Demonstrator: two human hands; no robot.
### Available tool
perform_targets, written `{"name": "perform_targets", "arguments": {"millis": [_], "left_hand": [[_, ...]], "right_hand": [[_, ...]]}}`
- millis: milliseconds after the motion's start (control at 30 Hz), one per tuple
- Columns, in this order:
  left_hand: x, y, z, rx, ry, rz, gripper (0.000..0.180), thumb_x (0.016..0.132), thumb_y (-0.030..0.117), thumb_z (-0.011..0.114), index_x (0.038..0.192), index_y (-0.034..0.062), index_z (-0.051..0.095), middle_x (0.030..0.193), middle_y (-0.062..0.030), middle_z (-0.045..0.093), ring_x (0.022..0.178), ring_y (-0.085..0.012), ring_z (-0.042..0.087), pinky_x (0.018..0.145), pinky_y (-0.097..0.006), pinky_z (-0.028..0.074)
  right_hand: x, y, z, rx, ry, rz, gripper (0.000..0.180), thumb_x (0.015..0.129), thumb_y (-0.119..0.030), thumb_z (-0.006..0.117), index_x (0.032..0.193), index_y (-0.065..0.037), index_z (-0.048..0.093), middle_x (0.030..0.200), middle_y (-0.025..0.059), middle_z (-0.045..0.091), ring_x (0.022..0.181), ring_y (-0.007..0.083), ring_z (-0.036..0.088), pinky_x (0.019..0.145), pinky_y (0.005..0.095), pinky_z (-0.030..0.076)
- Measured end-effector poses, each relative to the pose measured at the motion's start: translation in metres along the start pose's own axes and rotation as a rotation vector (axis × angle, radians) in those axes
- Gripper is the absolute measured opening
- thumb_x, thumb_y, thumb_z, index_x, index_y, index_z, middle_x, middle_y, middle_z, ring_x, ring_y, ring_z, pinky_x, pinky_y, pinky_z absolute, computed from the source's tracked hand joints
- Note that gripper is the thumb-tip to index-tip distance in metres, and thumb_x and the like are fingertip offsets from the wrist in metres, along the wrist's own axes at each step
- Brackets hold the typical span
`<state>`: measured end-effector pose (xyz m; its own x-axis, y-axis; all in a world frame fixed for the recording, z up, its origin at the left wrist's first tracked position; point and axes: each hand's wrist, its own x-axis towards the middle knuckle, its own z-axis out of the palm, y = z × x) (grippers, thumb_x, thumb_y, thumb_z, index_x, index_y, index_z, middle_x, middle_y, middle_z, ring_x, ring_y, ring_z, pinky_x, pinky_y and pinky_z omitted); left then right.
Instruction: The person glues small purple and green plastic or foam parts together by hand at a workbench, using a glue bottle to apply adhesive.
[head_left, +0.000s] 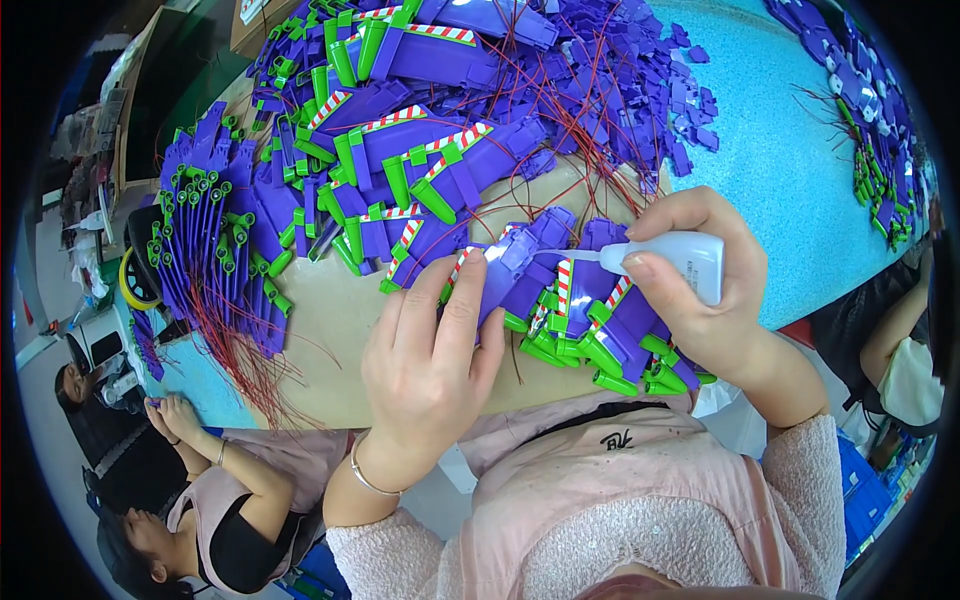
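In my right hand [725, 300] is a small white squeeze bottle [692, 260] with a long thin nozzle, held between thumb and fingers. The nozzle points left, its tip at or just over a purple plastic wing piece [508, 262]. My left hand [425, 350] grips that piece at its near left end, fingertips on top and thumb along the side. Part of the piece is hidden under my fingers. Below the bottle lie several more purple wing pieces [625, 335] with green tips and red-and-white striped edges.
Many striped wing pieces [375, 150] are heaped at the back, beside small purple parts [640, 90] and thin red wires [575, 120]. More purple-and-green parts [215, 240] with wires lie at left. A co-worker's hands [178, 420] are at lower left; another person's arm [895, 330] is at right.
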<state>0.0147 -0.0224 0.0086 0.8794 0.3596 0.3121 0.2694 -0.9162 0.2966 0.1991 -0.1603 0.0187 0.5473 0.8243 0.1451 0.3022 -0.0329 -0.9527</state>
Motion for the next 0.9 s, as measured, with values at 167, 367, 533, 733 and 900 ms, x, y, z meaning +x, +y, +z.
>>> {"name": "perform_targets", "arguments": {"millis": [167,367,533,733,900], "left_hand": [[0.000,0.001,-0.001,0.089,0.035,0.061,0.044,0.070,0.005,0.072,0.113,0.0024,0.065,0.106,-0.0111,0.062,0.073,-0.0207,0.054,0.061,-0.031,0.047],[0.001,0.001,0.001,0.172,0.078,0.152,0.044,0.068,0.002,0.064,0.111,0.0041,0.068,0.109,-0.0099,0.063,0.074,-0.0181,0.054,0.061,-0.028,0.045],[0.000,0.003,0.000,0.205,0.069,0.161,0.042,0.070,0.005,0.066,0.112,0.0035,0.067,0.109,-0.0103,0.063,0.074,-0.0179,0.054,0.060,-0.027,0.045],[0.017,0.012,0.002,-0.033,-0.061,0.075,0.034,0.076,0.016,0.071,0.107,0.0026,0.064,0.112,-0.0117,0.060,0.095,-0.0276,0.055,0.082,-0.040,0.043],[0.062,-0.010,0.008,0.120,0.060,0.021,0.036,0.074,0.016,0.072,0.106,0.0031,0.059,0.102,-0.0117,0.058,0.092,-0.0289,0.055,0.076,-0.040,0.044]], "right_hand": [[-0.001,-0.002,-0.004,0.016,0.022,0.023,0.018,0.080,-0.007,0.073,0.093,-0.002,0.062,0.085,0.0068,0.065,0.073,0.0118,0.062,0.065,0.0253,0.049],[0.004,-0.004,0.002,0.033,0.029,-0.077,0.017,0.080,-0.006,0.073,0.092,-0.001,0.061,0.084,0.0067,0.064,0.073,0.0118,0.061,0.064,0.0251,0.048],[0.002,-0.003,-0.005,0.023,0.075,-0.036,0.017,0.081,-0.004,0.072,0.092,-0.001,0.060,0.085,0.0062,0.063,0.074,0.0101,0.060,0.064,0.0239,0.047],[-0.005,0.002,-0.015,0.073,0.142,-0.027,0.020,0.082,-0.005,0.070,0.097,0.000,0.057,0.088,0.0056,0.061,0.073,0.0088,0.057,0.062,0.0222,0.046],[-0.008,-0.001,-0.014,0.102,0.135,0.037,0.020,0.082,-0.005,0.070,0.097,0.000,0.057,0.089,0.0056,0.061,0.074,0.0085,0.057,0.063,0.0219,0.046]]}}
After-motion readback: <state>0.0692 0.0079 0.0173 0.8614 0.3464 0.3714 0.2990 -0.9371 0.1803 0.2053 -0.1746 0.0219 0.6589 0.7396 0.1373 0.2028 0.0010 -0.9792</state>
